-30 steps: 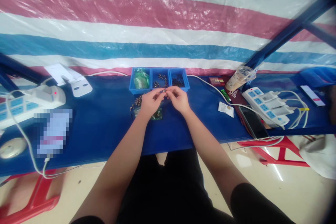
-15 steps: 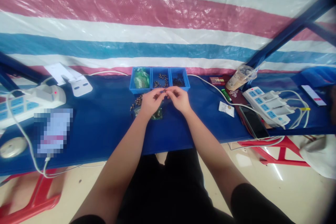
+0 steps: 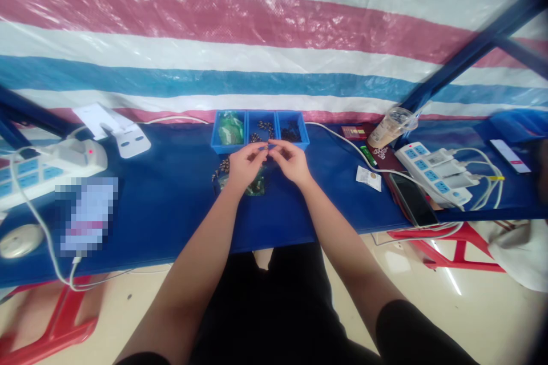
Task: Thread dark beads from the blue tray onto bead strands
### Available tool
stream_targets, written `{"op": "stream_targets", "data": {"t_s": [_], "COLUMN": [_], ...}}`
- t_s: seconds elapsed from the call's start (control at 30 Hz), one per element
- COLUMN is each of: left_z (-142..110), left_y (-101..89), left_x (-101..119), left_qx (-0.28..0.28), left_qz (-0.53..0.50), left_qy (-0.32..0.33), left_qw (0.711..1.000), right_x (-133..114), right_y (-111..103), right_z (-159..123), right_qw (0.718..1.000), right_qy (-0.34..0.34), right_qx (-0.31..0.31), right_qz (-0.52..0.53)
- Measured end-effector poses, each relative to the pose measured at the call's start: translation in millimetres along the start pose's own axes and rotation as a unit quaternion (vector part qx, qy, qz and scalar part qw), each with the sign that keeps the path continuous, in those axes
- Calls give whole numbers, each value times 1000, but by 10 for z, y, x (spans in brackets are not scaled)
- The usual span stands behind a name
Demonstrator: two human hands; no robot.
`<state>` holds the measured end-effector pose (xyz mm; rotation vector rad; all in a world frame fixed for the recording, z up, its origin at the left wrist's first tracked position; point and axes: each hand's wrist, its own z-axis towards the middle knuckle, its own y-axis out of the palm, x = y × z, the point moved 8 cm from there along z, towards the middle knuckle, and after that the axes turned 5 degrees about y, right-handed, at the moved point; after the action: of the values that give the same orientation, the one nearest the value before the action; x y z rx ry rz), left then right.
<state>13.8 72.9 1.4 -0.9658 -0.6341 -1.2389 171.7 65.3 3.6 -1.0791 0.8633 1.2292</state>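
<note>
My left hand and my right hand meet fingertip to fingertip just in front of a blue three-part bin. Both are closed in a pinch on something too small to name. In the bin, a green plastic bag fills the left compartment, small metallic parts lie in the middle one, and dark small parts in the right one. More small metallic parts are piled beside my left hand. A clear greenish bag lies partly hidden under that hand.
On the blue table, a power strip, a dark phone, a drink cup and a white packet stand right. A white stand, another power strip and a charging phone lie left.
My fingertips have shifted slightly, and my two hands are a little further apart at the thumbs. The bin and the things around it stay in place.
</note>
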Motion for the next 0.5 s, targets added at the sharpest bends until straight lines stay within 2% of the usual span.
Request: {"op": "stream_targets", "data": {"t_s": [0.2, 0.5], "left_z": [5, -7], "left_y": [-2, 12], "left_x": [-3, -27], "left_qx": [9, -12], "left_qz": [-20, 49], "left_qy": [-22, 21], "left_qw": [1000, 999], "right_x": [-12, -1], "right_y": [16, -13], "right_z": [-13, -16], "right_qw": [1000, 999], "right_qy": [15, 23], "right_qx": [5, 27], "right_qz": [-24, -38]}}
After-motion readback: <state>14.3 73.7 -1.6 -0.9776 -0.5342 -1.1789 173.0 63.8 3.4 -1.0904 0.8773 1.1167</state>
